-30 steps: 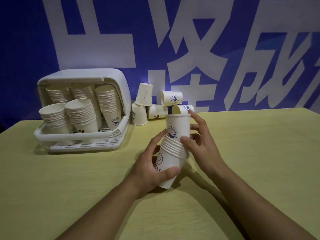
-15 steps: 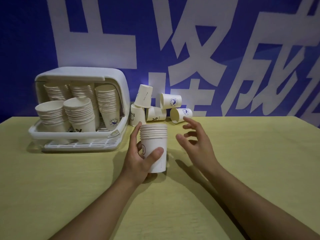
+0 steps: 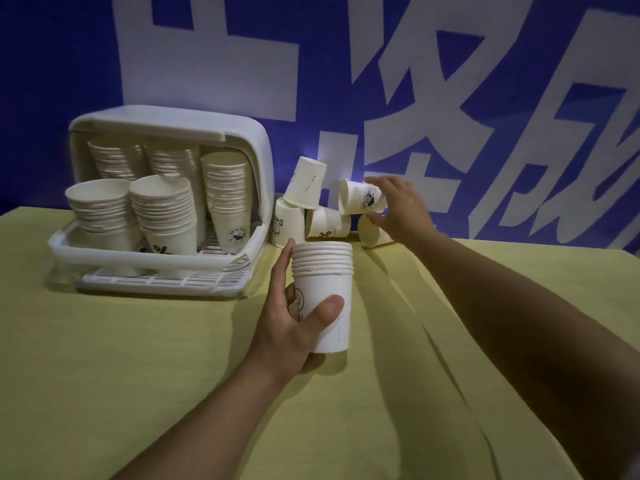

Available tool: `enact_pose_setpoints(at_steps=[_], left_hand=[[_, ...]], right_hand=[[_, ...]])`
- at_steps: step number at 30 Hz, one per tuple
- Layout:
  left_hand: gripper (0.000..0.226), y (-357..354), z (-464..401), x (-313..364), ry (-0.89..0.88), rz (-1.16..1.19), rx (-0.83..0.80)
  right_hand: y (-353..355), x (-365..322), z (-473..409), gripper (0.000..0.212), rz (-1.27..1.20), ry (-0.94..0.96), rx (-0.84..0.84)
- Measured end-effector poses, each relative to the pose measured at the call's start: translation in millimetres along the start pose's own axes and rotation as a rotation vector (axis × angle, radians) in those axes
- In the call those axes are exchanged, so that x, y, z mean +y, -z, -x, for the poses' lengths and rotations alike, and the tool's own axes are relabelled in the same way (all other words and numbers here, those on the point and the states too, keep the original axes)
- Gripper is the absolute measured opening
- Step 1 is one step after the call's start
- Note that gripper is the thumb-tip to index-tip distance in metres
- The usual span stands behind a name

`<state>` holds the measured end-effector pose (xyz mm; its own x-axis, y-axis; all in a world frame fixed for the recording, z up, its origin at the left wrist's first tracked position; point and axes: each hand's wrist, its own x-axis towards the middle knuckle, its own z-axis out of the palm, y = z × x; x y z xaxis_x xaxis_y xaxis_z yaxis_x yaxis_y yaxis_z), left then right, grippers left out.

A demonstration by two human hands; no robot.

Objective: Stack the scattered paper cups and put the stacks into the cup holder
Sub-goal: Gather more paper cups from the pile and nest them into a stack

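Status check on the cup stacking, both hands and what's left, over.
Left hand grips the cup stack upright on the table. Right hand closing on a loose cup in the pile. Cup holder nearly full. Nothing blocking.

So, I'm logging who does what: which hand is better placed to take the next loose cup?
The right hand: its fingers already close on the loose cup lying on the pile, while the left hand grips the stack.

Yellow-green table (image 3: 138, 393), white cup holder (image 3: 166, 258), loose paper cups (image 3: 325, 225)
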<state>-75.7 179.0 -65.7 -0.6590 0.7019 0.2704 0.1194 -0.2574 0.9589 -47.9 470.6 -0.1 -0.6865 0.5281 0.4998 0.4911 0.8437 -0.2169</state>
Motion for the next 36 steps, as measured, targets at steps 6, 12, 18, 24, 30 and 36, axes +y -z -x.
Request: enact_pose_setpoints(at_steps=[6,12,18,24,30,36], left_hand=[[0.100,1,-2,-3,-0.004,0.028,-0.025],[0.097,1,-1,1,-0.017,0.037,-0.034],[0.101,-1,3,3,-0.049,-0.093,-0.113],[0.107,-6,17,11,-0.108,-0.337,-0.257],[0.107,-8,20,11,-0.141,-0.400,-0.277],[0.112,-8,18,11,-0.113,-0.391,-0.202]], right_hand=[[-9,1,-27,0.075,0.097,0.049,-0.047],[12,-14,-12,0.080,-0.212,0.010,0.141],[58,-49,70,0.076,-0.608,-0.037,0.256],[76,-71,149,0.068,-1.068,-0.244,0.400],[69,-85,179,0.068,-1.117,-0.234,0.279],[53,-86,193,0.051,-0.970,-0.211,0.035]])
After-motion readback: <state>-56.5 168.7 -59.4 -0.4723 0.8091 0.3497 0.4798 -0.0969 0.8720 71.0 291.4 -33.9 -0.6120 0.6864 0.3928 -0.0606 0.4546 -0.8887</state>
